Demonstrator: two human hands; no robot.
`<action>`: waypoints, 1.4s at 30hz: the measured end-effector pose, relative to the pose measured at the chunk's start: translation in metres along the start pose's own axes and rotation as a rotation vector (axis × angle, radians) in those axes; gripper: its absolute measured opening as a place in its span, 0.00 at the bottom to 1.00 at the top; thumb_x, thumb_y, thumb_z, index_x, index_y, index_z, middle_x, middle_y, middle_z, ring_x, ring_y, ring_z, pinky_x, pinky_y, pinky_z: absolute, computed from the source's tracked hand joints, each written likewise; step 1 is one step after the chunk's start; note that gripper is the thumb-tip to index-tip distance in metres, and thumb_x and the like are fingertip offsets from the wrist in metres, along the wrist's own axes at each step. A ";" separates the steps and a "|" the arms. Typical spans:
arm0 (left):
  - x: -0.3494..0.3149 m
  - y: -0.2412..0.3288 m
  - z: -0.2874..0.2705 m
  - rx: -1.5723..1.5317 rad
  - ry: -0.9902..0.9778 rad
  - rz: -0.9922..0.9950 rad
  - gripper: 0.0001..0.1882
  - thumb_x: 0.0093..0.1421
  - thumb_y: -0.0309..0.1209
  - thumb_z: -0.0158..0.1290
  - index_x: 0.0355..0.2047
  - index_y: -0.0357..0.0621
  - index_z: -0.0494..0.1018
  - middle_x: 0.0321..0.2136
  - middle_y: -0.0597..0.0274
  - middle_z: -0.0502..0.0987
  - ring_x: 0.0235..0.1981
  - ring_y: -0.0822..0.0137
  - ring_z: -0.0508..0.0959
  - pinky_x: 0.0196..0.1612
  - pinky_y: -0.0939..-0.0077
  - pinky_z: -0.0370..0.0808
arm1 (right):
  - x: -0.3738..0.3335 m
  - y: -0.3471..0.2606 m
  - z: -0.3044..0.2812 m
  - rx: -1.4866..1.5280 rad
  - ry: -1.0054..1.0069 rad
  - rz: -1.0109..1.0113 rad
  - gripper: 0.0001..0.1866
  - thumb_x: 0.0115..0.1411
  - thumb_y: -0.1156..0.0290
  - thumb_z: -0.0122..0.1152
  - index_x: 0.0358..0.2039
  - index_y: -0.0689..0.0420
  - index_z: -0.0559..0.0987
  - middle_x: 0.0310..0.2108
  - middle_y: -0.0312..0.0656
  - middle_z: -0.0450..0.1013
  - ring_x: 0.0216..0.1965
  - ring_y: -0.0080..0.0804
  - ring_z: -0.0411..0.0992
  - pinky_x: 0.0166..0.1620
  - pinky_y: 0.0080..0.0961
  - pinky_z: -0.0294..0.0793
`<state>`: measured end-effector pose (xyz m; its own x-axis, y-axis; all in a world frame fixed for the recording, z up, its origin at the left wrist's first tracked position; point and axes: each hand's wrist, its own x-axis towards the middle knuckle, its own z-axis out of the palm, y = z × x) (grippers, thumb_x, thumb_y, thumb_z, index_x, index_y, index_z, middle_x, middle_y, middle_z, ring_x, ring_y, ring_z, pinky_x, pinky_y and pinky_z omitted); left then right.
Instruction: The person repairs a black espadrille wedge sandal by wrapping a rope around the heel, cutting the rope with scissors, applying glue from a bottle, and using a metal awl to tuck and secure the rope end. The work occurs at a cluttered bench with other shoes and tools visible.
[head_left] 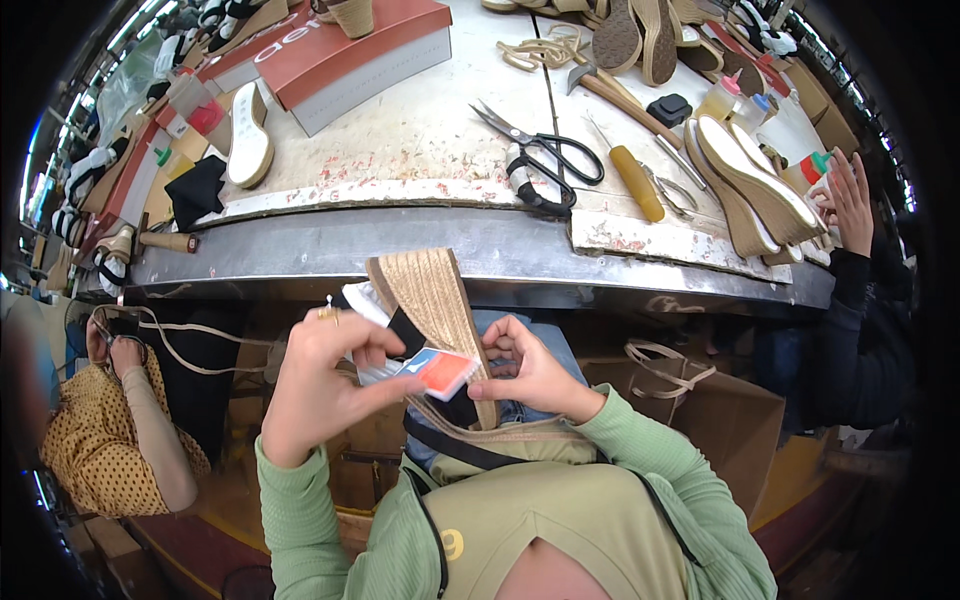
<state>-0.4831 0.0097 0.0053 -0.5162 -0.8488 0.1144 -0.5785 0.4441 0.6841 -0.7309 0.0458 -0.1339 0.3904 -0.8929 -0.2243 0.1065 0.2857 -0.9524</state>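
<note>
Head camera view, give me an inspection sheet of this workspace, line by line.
Surface: worn, paint-stained bench with a metal front edge.
Job's things: woven wedge sole held over the lap; small orange card against it.
Clutter: scissors, hammer, yellow-handled awl, red box, loose soles, glue bottles.
Hands: left hand pinches the card; right hand grips the sole.
Cables: nothing seen; only cord and straps.
Surroundings: a person on each side; cardboard box below the bench.
</note>
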 end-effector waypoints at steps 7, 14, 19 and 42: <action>0.043 0.004 0.006 -0.092 0.139 0.279 0.21 0.44 0.37 0.71 0.34 0.38 0.77 0.36 0.55 0.78 0.38 0.58 0.79 0.43 0.69 0.74 | -0.011 -0.058 -0.022 -0.502 0.028 -0.136 0.34 0.44 0.57 0.78 0.43 0.59 0.67 0.35 0.40 0.69 0.30 0.24 0.67 0.33 0.26 0.67; 0.074 -0.013 0.011 -0.356 -0.211 0.120 0.27 0.58 0.39 0.59 0.53 0.35 0.71 0.47 0.54 0.77 0.48 0.60 0.76 0.55 0.66 0.69 | 0.014 -0.143 -0.063 -0.806 -0.324 -0.244 0.27 0.45 0.56 0.74 0.35 0.61 0.71 0.29 0.44 0.72 0.27 0.31 0.69 0.32 0.28 0.69; 0.090 -0.018 0.027 -0.493 -0.458 0.174 0.30 0.59 0.40 0.61 0.55 0.33 0.70 0.44 0.50 0.79 0.47 0.64 0.77 0.53 0.69 0.71 | 0.048 -0.209 -0.067 -0.918 -0.604 0.036 0.22 0.47 0.61 0.73 0.32 0.59 0.71 0.27 0.35 0.70 0.30 0.25 0.67 0.35 0.24 0.66; 0.079 -0.021 0.075 -1.273 0.367 -0.112 0.24 0.69 0.25 0.43 0.65 0.37 0.55 0.54 0.49 0.72 0.50 0.63 0.77 0.52 0.69 0.77 | -0.039 -0.236 -0.113 -0.784 0.302 -0.670 0.07 0.57 0.75 0.64 0.36 0.64 0.80 0.35 0.39 0.79 0.39 0.23 0.75 0.47 0.23 0.74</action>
<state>-0.5592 -0.0453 -0.0536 -0.1892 -0.9799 0.0628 0.4882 -0.0384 0.8719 -0.8746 -0.0260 0.0761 0.2168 -0.8646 0.4533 -0.4437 -0.5008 -0.7432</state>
